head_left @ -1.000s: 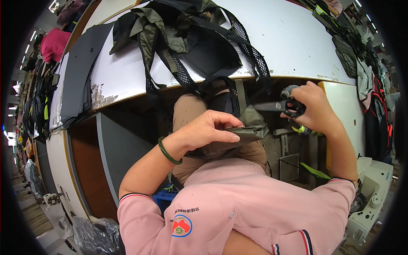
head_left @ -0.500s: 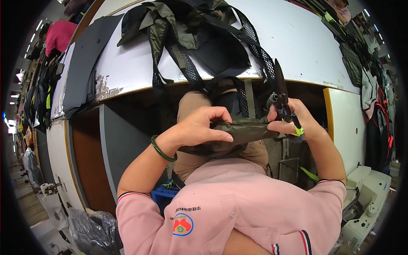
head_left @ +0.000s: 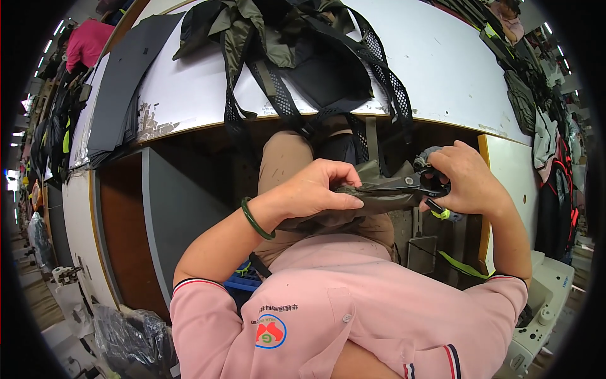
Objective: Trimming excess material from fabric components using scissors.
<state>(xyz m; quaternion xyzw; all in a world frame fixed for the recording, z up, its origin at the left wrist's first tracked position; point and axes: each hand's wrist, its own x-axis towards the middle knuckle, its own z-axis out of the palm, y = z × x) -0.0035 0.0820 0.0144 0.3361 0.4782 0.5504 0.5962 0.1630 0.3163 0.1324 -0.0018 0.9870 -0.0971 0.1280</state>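
Note:
My left hand (head_left: 319, 188) pinches the edge of an olive-green fabric piece (head_left: 388, 203) over my lap. A dark pair of scissors (head_left: 409, 182) is in my right hand (head_left: 472, 180), its handles among my fingers. The blades point left along the top edge of the fabric, toward my left fingertips; whether they are parted is hard to see. Grey cloth wrapping and a yellow-green band are at the scissors' handles. On the white table (head_left: 442, 69) ahead lies a black and olive bag (head_left: 331, 66) with mesh straps, some hanging over the table's front edge.
Flat dark grey sheets (head_left: 126, 82) lie stacked at the table's left. Under the table stand grey and brown panels. A sewing machine (head_left: 546, 309) is at the lower right, a blue crate (head_left: 243, 281) beside my lap. Garments hang along both sides; a person in pink (head_left: 91, 44) is far left.
The scissors have swung from upright to lying along the fabric, with my right hand now round their handles instead of pinching the fabric. My left hand has shifted slightly right.

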